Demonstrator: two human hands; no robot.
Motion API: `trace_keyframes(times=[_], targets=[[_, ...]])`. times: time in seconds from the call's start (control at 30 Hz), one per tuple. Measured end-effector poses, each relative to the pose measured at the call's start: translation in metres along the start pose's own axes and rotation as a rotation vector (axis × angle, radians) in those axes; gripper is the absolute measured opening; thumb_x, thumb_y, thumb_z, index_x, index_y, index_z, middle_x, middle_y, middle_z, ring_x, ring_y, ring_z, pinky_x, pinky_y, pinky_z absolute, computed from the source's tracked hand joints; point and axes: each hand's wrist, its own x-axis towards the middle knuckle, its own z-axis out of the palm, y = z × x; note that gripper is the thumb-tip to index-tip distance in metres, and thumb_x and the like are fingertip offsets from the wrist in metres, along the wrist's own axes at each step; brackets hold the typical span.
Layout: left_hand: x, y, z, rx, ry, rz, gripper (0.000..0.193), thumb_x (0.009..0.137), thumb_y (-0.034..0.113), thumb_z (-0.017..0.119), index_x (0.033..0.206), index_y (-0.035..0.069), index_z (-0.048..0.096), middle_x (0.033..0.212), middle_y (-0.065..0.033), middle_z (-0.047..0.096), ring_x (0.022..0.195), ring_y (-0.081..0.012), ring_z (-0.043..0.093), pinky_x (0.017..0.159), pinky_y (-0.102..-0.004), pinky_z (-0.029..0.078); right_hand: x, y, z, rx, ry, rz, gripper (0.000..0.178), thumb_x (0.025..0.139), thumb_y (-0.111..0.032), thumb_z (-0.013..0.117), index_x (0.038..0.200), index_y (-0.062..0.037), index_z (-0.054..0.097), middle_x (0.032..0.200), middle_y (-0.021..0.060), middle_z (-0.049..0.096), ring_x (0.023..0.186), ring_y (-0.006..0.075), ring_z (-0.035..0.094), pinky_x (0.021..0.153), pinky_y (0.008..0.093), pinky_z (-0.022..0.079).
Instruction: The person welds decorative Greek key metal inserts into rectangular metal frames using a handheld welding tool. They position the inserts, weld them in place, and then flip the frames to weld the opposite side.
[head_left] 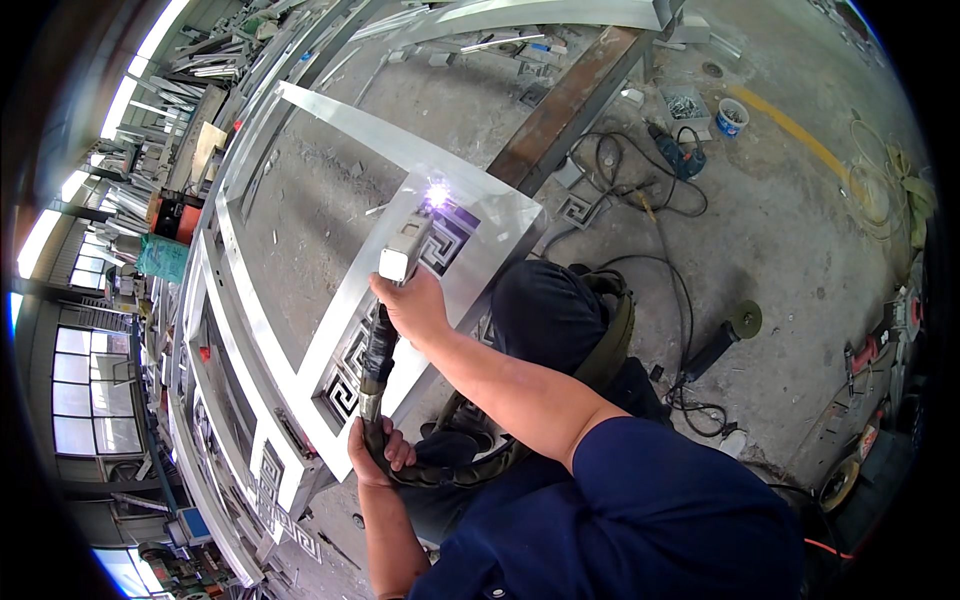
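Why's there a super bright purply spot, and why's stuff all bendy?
Head view: the sparks glare white, tinting the metal panel violet nearby; head view: the fisheye lens likely curves the pale beam up top and leaves black corners.

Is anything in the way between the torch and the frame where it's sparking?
Nothing visible stands between the torch and the frame at the spark, though its glare hides the exact contact. The right hand and left hand are both farther back along the torch.
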Motion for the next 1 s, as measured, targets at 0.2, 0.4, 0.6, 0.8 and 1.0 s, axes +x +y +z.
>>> trace_keyframes(times=[0.2,0.4,0.6,0.8,1.0], targets=[[-0.006,-0.004,0.002,0.008,0.019,0.016,0.057,0.099,0.064,0.041,0.089,0.009,0.052,0.050,-0.0023,0.042,0.036,-0.0182,0.040,0.046,-0.0376,0.041,-0.004,0.000,0.001,0.023,-0.017,0.008,0.033,0.090,-0.028,0.077,0.102,0.0011,0.066,0.089,0.0063,0.069,0.082,0.0174,0.062,0.075,0.0356,0.050],[-0.010,-0.009,-0.003,0.004,0.011,0.030,0.057,0.098,0.064,0.040,0.089,0.009,0.052,0.050,-0.0029,0.042,0.037,-0.0190,0.040,0.047,-0.0389,0.041,-0.010,0.003,0.003,0.005,-0.007,-0.002,0.033,0.091,-0.026,0.077,0.103,0.0018,0.066,0.089,0.0047,0.069,0.082,0.0145,0.062,0.075,0.0339,0.050],[-0.007,-0.007,0.003,0.036,0.000,0.028,0.057,0.098,0.065,0.040,0.089,0.010,0.052,0.049,-0.0021,0.041,0.035,-0.0179,0.038,0.045,-0.0377,0.041,-0.012,-0.008,0.001,0.037,-0.013,-0.041,0.035,0.089,-0.028,0.078,0.101,0.0022,0.064,0.086,0.0062,0.069,0.077,0.0150,0.062,0.071,0.0341,0.050],[-0.005,-0.003,0.001,0.027,0.010,0.015,0.057,0.098,0.065,0.041,0.089,0.010,0.052,0.049,-0.0022,0.041,0.036,-0.0186,0.039,0.046,-0.0384,0.041,-0.009,-0.010,0.000,0.054,-0.013,0.010,0.033,0.090,-0.025,0.076,0.104,0.0022,0.064,0.090,0.0112,0.071,0.083,0.0219,0.068,0.074,0.0358,0.052],[-0.001,-0.001,0.000,0.016,0.000,0.003,0.057,0.098,0.064,0.039,0.089,0.009,0.052,0.050,-0.0029,0.041,0.037,-0.0197,0.040,0.048,-0.0395,0.042,-0.002,0.000,0.001,0.083,-0.017,-0.022,0.033,0.090,-0.025,0.076,0.105,0.0017,0.064,0.091,0.0108,0.072,0.084,0.0223,0.068,0.076,0.0363,0.052]])
